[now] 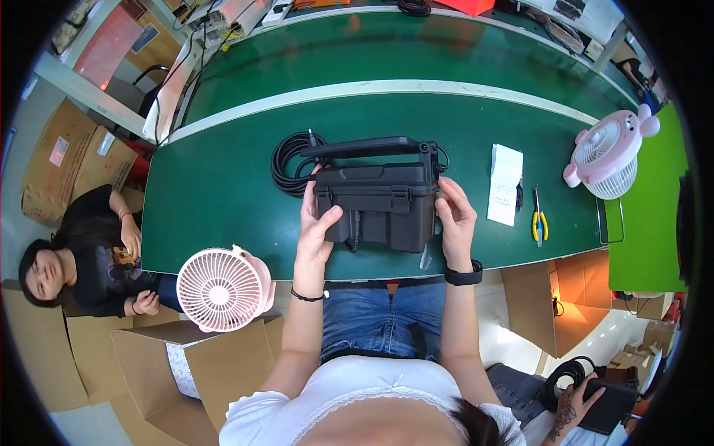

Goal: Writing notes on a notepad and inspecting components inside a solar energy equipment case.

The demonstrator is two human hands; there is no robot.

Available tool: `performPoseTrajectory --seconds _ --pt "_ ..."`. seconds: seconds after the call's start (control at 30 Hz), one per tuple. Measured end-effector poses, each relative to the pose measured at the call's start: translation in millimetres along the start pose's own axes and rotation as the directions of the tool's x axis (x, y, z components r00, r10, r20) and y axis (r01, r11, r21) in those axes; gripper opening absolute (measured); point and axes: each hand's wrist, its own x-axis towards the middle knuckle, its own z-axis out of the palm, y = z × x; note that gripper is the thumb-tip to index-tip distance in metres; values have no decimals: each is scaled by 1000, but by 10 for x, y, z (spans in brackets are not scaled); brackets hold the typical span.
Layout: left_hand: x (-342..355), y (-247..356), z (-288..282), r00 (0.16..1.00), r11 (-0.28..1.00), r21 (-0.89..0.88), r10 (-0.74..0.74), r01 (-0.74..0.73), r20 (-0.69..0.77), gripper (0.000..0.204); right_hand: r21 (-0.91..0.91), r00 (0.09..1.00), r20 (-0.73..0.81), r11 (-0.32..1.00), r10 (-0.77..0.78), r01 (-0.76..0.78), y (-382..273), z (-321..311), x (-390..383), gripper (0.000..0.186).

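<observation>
A black plastic case (375, 201) with a raised carrying handle, latches and a short cable on its front stands on the green table before me. My left hand (318, 223) grips its left side, thumb on the front face and the other fingers partly hidden behind. At the right side my right hand (455, 215) rests its fingers against the case, the palm turned inward. Behind the case's left end lies a coiled black cable (286, 165) with a plug tip standing up.
On the right of the table (245, 141) lie a white paper slip (505, 182) and yellow-handled pliers (539, 219). Pink fans stand at the right end (606, 152) and front left (221, 290). Open cardboard boxes (230, 364) flank me. Co-workers sit left (97, 256) and lower right (569, 405).
</observation>
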Motion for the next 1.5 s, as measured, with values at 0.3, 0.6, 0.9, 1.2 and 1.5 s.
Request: performPoseTrajectory --seconds 0.3,0.6,0.9,1.2,1.5 --pt "-8 -73 25 1000 998 50 22 -23 4 92 630 999 -39 776 38 -5 101 -177 -6 91" --pt "-47 -53 -21 999 998 56 43 -41 -32 94 937 956 231 307 -179 -169 -29 -398 61 147" --pt "-53 -65 -11 999 997 67 42 -40 -34 95 944 948 219 297 -230 -146 -143 -340 84 140" --pt "-56 0 26 997 994 93 58 -53 -49 93 368 999 40 929 32 -44 -208 -18 128 97" --pt "-21 -36 -4 997 986 146 82 -80 -7 97 -85 982 188 996 14 2 -5 52 -36 93"
